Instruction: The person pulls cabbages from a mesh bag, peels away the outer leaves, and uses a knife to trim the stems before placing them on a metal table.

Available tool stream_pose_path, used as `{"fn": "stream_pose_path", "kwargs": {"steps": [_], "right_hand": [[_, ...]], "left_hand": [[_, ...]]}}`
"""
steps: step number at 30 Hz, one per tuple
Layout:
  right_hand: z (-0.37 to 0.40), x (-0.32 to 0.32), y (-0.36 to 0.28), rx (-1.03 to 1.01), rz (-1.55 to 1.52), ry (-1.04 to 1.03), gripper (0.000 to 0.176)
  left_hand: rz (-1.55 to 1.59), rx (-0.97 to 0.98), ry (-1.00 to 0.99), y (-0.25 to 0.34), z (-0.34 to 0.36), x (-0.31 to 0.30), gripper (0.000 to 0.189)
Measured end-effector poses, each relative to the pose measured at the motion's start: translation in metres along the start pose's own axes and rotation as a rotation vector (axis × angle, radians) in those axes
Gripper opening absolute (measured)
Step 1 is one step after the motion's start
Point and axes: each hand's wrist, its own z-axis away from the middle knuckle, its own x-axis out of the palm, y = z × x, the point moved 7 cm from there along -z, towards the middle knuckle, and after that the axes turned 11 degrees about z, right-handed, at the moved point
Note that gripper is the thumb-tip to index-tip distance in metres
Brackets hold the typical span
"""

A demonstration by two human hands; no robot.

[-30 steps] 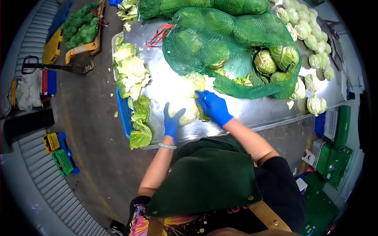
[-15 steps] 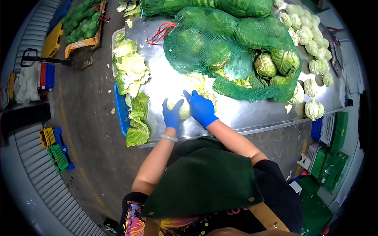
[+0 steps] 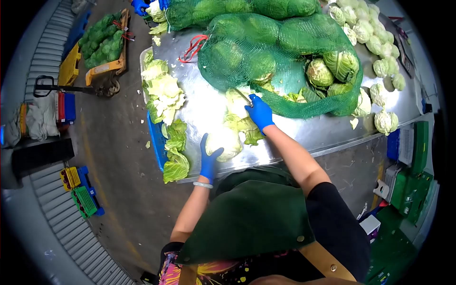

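A pale trimmed cabbage point(image 3: 227, 144) sits near the front edge of the metal table. My left hand point(image 3: 208, 159), in a blue glove, cups its left side, with the thumb lying over its near face. In my right hand point(image 3: 260, 113), also gloved in blue, is a small knife point(image 3: 243, 96), its thin blade pointing away to the upper left. The fingers are wrapped round its handle. Loose cabbage leaves point(image 3: 243, 124) lie between the cabbage and the right hand.
A green net sack point(image 3: 275, 42) of cabbages lies open across the table, a second sack behind it. Trimmed cabbages point(image 3: 363, 31) stand at the right. Leaves fill a blue crate point(image 3: 156, 142) at the left edge. Another person's gloved hand point(image 3: 139, 6) shows at top left.
My right hand has left the cabbage, moved up and right, and now holds the knife. My left hand and the cabbage are closer to the table's front edge. Another person's gloved hands have appeared.
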Motion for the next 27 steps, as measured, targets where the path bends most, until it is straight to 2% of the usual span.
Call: {"fn": "stream_pose_path", "kwargs": {"steps": [1, 3, 5, 6, 7, 9, 11, 12, 13, 14, 15, 17, 19, 21, 22, 23, 25, 26, 27], "right_hand": [[0.013, -0.011, -0.013, 0.008, -0.005, -0.005, 0.066], [0.060, -0.047, -0.071, -0.122, -0.054, -0.081, 0.075], [0.087, -0.029, -0.080, -0.172, -0.049, -0.153, 0.079], [0.091, -0.010, -0.074, -0.186, -0.028, -0.275, 0.082], [0.092, 0.005, -0.063, -0.192, -0.047, -0.314, 0.073], [0.089, 0.009, -0.055, -0.231, -0.089, -0.388, 0.067], [0.086, 0.002, -0.037, -0.084, -0.146, -0.371, 0.050], [0.081, 0.009, -0.020, -0.073, -0.261, -0.299, 0.037], [0.075, 0.035, 0.014, 0.035, -0.499, -0.308, 0.031], [0.077, 0.028, 0.010, 0.081, -0.438, -0.344, 0.031], [0.081, 0.021, 0.006, 0.123, -0.374, -0.382, 0.032], [0.092, 0.004, -0.028, -0.056, -0.339, -0.356, 0.031], [0.100, 0.009, -0.042, -0.090, -0.361, -0.382, 0.031], [0.106, 0.009, -0.063, -0.322, -0.249, -0.377, 0.030], [0.102, 0.019, -0.050, -0.320, -0.151, -0.299, 0.029], [0.090, 0.024, -0.032, -0.268, -0.206, -0.262, 0.031], [0.066, 0.012, 0.009, -0.019, -0.314, -0.144, 0.033], [0.061, -0.007, 0.014, -0.018, -0.174, -0.059, 0.036], [0.056, -0.027, 0.016, -0.021, -0.036, 0.031, 0.039]], "left_hand": [[-0.006, -0.009, 0.001, 0.000, 0.002, 0.004, 0.089], [0.263, -0.057, 0.149, -0.001, 0.007, 0.007, 0.086], [0.256, -0.068, 0.163, -0.003, 0.006, 0.013, 0.084], [0.190, -0.034, 0.161, -0.002, 0.005, 0.016, 0.083], [0.121, 0.000, 0.160, 0.000, 0.004, 0.017, 0.082], [0.161, -0.030, 0.171, 0.007, 0.009, 0.025, 0.081], [0.192, -0.065, 0.186, -0.002, 0.010, 0.009, 0.080], [0.206, -0.082, 0.112, -0.020, 0.004, -0.011, 0.078], [0.222, -0.095, 0.034, -0.026, -0.002, -0.022, 0.075], [0.422, -0.241, 0.067, -0.006, 0.005, -0.010, 0.072], [0.422, -0.224, 0.139, 0.012, 0.010, -0.013, 0.073], [-0.045, 0.040, 0.171, 0.047, 0.008, -0.041, 0.077], [-0.140, 0.051, 0.124, 0.059, 0.010, -0.044, 0.082], [-0.883, 0.263, -0.144, 0.068, -0.001, -0.022, 0.087], [-1.023, 0.363, -0.112, 0.067, 0.001, -0.017, 0.086], [-1.027, 0.367, -0.108, 0.068, -0.002, -0.020, 0.086], [-0.535, 0.100, -0.007, 0.056, -0.012, -0.038, 0.080], [-0.281, 0.002, 0.042, 0.045, -0.018, -0.056, 0.073], [-0.174, -0.086, 0.053, 0.034, -0.027, -0.076, 0.067]]}}
